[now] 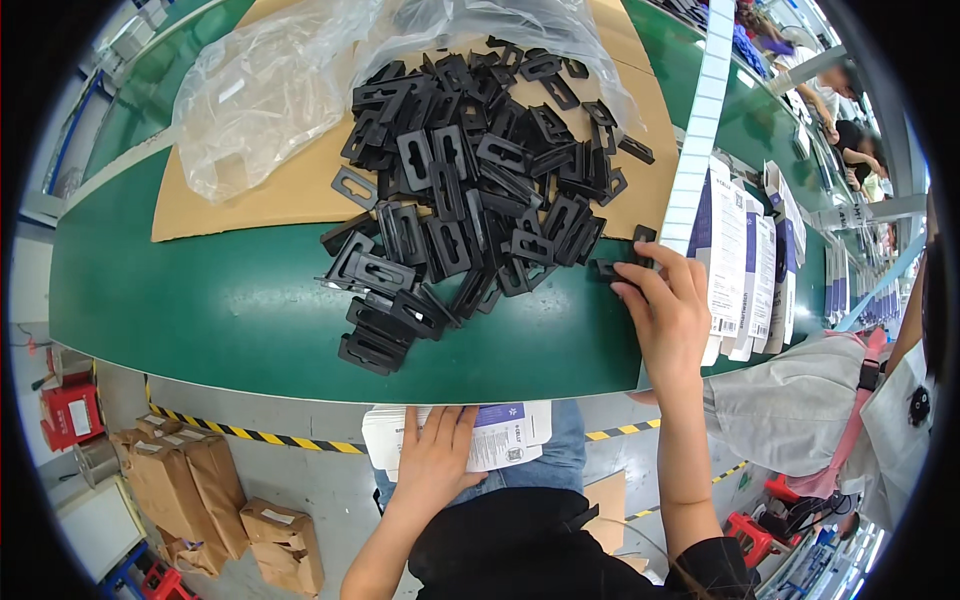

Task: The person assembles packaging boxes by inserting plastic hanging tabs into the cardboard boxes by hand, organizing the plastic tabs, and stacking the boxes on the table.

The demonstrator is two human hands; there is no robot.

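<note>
Green surface (520,350) | heaped black slotted hangers (447,190) | left hand (436,460): grip spread on white-purple carton (510,440) | right hand (672,312): at loose hanger (602,270), can't tell if pinching

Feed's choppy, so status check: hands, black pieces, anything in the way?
Left hand flat on white box over lap. Right hand at stray black piece, grip unclear. Heap to its left; more boxes close on its right.

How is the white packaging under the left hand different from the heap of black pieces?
The white packaging has purple print; the black pieces look plain black. The packaging lies flat beneath the left hand; the pieces are jumbled, tilted every way, on the cardboard and green table.
</note>
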